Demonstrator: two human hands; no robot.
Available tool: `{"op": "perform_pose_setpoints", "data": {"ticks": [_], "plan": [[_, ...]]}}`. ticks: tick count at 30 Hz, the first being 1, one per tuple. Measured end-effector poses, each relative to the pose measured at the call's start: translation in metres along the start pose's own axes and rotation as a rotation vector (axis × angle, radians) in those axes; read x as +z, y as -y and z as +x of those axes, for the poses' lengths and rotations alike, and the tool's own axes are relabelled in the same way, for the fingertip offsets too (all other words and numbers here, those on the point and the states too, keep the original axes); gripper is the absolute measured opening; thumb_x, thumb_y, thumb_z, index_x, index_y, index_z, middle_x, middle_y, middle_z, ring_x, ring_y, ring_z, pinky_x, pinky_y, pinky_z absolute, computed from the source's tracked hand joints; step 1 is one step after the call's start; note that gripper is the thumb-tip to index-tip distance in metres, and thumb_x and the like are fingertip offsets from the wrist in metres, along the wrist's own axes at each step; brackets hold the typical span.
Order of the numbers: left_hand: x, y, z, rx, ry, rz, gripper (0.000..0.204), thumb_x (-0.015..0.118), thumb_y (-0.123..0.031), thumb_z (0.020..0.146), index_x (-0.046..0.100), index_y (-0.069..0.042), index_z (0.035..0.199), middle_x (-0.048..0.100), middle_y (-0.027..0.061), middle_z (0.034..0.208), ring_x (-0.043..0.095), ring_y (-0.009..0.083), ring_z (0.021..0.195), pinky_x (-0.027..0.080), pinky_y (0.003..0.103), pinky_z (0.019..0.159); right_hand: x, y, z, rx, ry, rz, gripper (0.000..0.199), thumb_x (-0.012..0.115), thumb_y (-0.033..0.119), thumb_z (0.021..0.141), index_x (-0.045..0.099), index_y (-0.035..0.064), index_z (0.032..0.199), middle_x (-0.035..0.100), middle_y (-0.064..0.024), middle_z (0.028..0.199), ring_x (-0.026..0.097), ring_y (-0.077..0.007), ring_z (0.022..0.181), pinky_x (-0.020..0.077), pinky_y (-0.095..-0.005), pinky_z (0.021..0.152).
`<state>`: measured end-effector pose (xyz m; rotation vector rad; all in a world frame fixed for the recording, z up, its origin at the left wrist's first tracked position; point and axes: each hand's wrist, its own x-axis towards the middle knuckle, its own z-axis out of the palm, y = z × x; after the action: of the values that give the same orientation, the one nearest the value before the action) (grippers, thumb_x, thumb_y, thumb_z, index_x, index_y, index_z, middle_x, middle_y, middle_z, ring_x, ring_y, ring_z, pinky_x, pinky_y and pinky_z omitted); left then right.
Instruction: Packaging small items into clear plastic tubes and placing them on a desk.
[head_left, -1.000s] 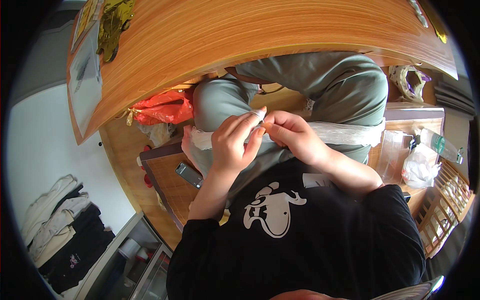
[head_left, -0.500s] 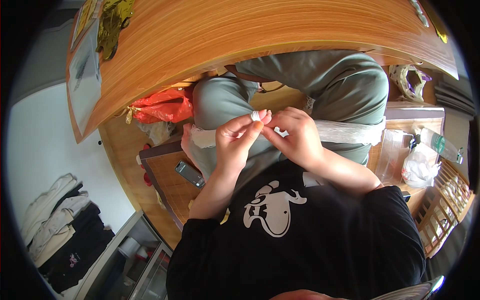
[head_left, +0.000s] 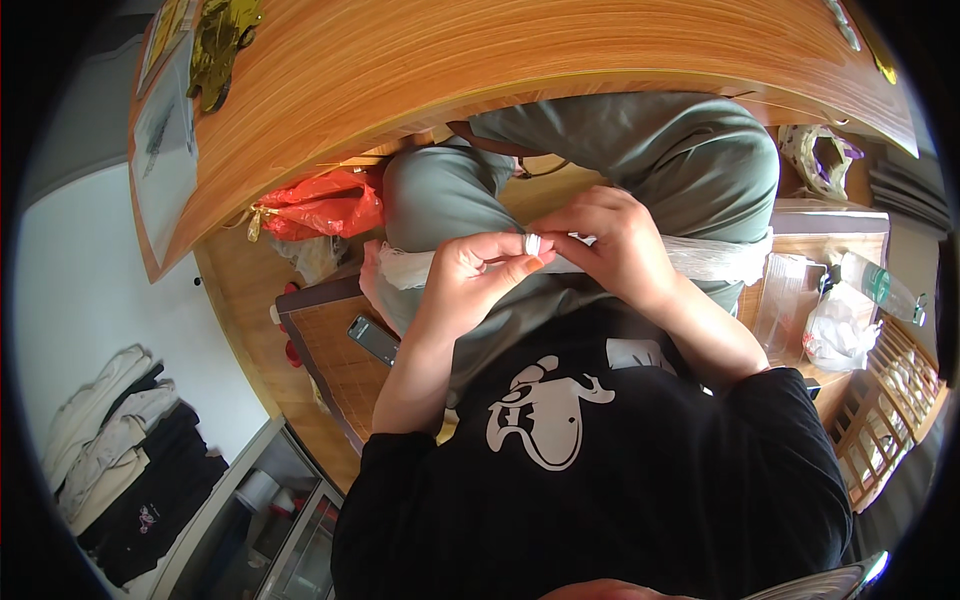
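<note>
Pinching one small white ring (head_left: 533, 243) between two hands.
Left hand (head_left: 470, 272) and right hand (head_left: 618, 240) both grip it; one phone (head_left: 374, 340) lies below-left.

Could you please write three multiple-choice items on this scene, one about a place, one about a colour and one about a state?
1. Where does the dark phone lie?
A. On the wooden seat by the person's left thigh
B. On the curved wooden tabletop
C. In the wooden rack

2. What colour is the plastic bag under the table edge?
A. Blue
B. Red
C. Black

3. How is the small white piece held?
A. Lying loose on the lap
B. Pinched where the fingertips of the left hand and right hand meet
C. Resting on the tabletop

Answers: 1 A, the phone sits on the wooden surface just left of the left forearm. 2 B, the bag is bright red. 3 B, both hands' fingertips meet at the piece above the lap.
</note>
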<state>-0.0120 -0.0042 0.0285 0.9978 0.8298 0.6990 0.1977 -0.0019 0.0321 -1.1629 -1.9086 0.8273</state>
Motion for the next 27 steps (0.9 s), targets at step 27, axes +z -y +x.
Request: {"op": "perform_pose_setpoints", "data": {"ticks": [27], "plan": [[0.012, -0.005, -0.005, -0.101, 0.222, 0.087, 0.012, 0.062, -0.002, 0.090, 0.067, 0.005, 0.098, 0.071, 0.0088, 0.093, 0.065, 0.0133, 0.089, 0.051, 0.025, 0.081, -0.005, 0.004, 0.004, 0.132, 0.358, 0.628, 0.035, 0.045, 0.025, 0.101, 0.052, 0.0011, 0.076, 0.050, -0.0093, 0.073, 0.050, -0.0244, 0.069, 0.0408, -0.0348, 0.064]]}}
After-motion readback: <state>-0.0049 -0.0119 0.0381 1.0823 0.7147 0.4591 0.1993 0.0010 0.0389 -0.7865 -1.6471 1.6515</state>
